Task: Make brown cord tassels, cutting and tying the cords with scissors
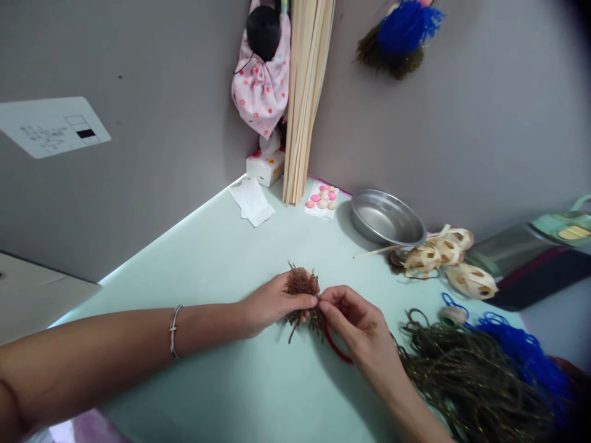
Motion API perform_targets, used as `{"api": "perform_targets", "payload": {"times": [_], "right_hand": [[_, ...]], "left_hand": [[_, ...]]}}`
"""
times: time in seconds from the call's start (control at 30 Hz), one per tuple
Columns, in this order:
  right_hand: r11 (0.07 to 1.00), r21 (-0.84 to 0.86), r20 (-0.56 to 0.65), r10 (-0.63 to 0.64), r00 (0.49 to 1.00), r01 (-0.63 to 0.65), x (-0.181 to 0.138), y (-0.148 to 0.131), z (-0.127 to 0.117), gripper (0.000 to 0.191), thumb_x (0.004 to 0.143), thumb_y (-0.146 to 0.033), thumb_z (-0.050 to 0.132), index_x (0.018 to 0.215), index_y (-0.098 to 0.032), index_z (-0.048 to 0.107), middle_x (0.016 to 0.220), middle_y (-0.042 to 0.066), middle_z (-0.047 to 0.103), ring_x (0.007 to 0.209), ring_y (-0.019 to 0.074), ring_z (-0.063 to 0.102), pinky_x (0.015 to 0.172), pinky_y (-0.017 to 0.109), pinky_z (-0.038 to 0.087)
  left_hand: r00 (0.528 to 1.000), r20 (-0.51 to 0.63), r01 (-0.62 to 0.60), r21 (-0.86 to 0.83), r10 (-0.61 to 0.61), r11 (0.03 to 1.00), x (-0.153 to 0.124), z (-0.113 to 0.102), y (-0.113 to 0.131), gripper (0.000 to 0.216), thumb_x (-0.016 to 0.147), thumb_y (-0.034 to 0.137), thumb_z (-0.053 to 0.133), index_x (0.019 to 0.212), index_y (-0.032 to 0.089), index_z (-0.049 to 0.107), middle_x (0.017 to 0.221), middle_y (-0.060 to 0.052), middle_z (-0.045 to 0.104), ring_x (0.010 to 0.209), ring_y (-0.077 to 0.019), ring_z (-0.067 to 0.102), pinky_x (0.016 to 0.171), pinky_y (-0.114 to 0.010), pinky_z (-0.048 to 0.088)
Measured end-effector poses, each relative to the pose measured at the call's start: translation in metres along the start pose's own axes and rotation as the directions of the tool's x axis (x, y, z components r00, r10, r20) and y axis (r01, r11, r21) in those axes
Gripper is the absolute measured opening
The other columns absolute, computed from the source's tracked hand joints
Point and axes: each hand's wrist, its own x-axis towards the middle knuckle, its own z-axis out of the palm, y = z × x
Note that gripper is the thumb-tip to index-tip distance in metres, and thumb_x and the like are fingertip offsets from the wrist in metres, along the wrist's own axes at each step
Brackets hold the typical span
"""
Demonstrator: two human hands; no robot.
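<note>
My left hand is closed around a small bundle of brown yarn, its cut ends sticking out above and below the fingers. The left thumb presses across the bundle's middle. Close against it, my right hand has its thumb and forefinger pinched together at the bundle's right side. What lies between those fingertips is too small to make out. A red loop shows below the right fingers, partly hidden by the hand.
Dark olive yarn and blue yarn lie at right, near a thread spool. Behind are woven balls, a steel bowl, pink and cream pieces, wooden strips, paper and a tissue box.
</note>
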Motion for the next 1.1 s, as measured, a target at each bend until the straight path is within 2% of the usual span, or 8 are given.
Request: {"api": "perform_targets", "payload": {"times": [0.2,0.3,0.37,0.47,0.6,0.73,0.9,1.1], "right_hand": [[0.999,0.053,-0.099,0.004,0.995,0.001,-0.002,-0.007,0.001,0.021,0.082,-0.038,0.074,0.086,-0.019,0.068,0.069,0.001,0.065,0.055,0.0106,0.048,0.052,0.023,0.04],[0.998,0.07,-0.165,0.007,0.986,0.005,-0.003,-0.011,0.001,0.021,0.085,-0.04,0.07,0.095,-0.021,0.067,0.084,0.003,0.07,0.058,0.0107,0.05,0.057,0.024,0.042],[0.999,0.034,-0.169,-0.001,0.986,0.007,-0.003,-0.01,0.0,0.023,0.088,-0.044,0.066,0.095,-0.022,0.066,0.079,0.001,0.067,0.059,0.0115,0.048,0.057,0.024,0.041],[0.999,-0.049,-0.051,0.0,0.999,-0.003,0.0,-0.004,-0.002,0.027,0.092,-0.047,0.059,0.09,-0.02,0.063,0.064,-0.002,0.054,0.059,0.0122,0.044,0.057,0.024,0.037],[0.994,-0.104,0.128,0.033,0.991,-0.02,0.001,0.004,-0.002,0.031,0.091,-0.046,0.061,0.079,-0.018,0.059,0.064,-0.004,0.045,0.058,0.0105,0.035,0.053,0.024,0.03],[0.993,-0.111,0.055,0.042,0.998,-0.036,0.001,0.003,-0.002,0.034,0.091,-0.049,0.059,0.078,-0.018,0.058,0.061,-0.004,0.042,0.056,0.0103,0.033,0.052,0.024,0.027],[0.989,-0.098,0.029,0.118,0.993,-0.114,0.001,-0.003,-0.004,0.037,0.089,-0.052,0.06,0.077,-0.017,0.056,0.059,-0.005,0.044,0.054,0.0099,0.033,0.05,0.024,0.025],[0.997,-0.051,-0.036,0.051,0.998,-0.053,0.0,-0.003,-0.003,0.033,0.093,-0.051,0.056,0.082,-0.019,0.056,0.068,-0.003,0.049,0.061,0.0124,0.04,0.058,0.025,0.034]], "left_hand": [[0.982,0.183,0.028,0.113,-0.049,0.993,-0.002,0.0,0.002,0.025,0.079,0.037,0.073,0.085,0.015,0.061,0.073,0.002,0.058,0.063,-0.0091,0.052,0.065,-0.026,0.044],[0.991,0.13,0.021,0.04,-0.026,0.999,-0.002,0.001,0.003,0.024,0.08,0.038,0.072,0.086,0.015,0.063,0.077,0.001,0.059,0.066,-0.0094,0.053,0.067,-0.026,0.045],[0.998,0.066,0.007,-0.008,-0.006,1.0,-0.002,0.001,0.005,0.026,0.08,0.038,0.072,0.086,0.015,0.063,0.078,0.0,0.058,0.069,-0.0103,0.054,0.067,-0.025,0.045],[0.999,0.026,-0.02,-0.049,0.022,0.999,-0.002,0.002,0.006,0.027,0.082,0.041,0.07,0.088,0.015,0.062,0.081,-0.001,0.057,0.073,-0.0119,0.055,0.067,-0.025,0.046],[0.999,-0.026,-0.042,-0.026,0.041,0.999,-0.002,0.001,0.007,0.03,0.085,0.044,0.065,0.084,0.014,0.061,0.076,-0.001,0.056,0.072,-0.0115,0.054,0.069,-0.025,0.043],[0.996,-0.088,0.0,0.011,0.001,1.0,-0.001,0.0,0.005,0.035,0.083,0.048,0.067,0.084,0.014,0.06,0.075,-0.001,0.057,0.068,-0.0118,0.054,0.067,-0.027,0.043],[1.0,0.002,-0.014,0.001,0.014,1.0,-0.001,0.0,0.006,0.034,0.074,0.041,0.077,0.082,0.016,0.057,0.073,0.002,0.053,0.067,-0.0106,0.052,0.066,-0.026,0.044],[1.0,0.008,0.0,0.004,0.0,1.0,-0.002,0.002,0.007,0.027,0.074,0.032,0.077,0.085,0.016,0.059,0.076,0.002,0.054,0.072,-0.0108,0.052,0.07,-0.025,0.042]]}}
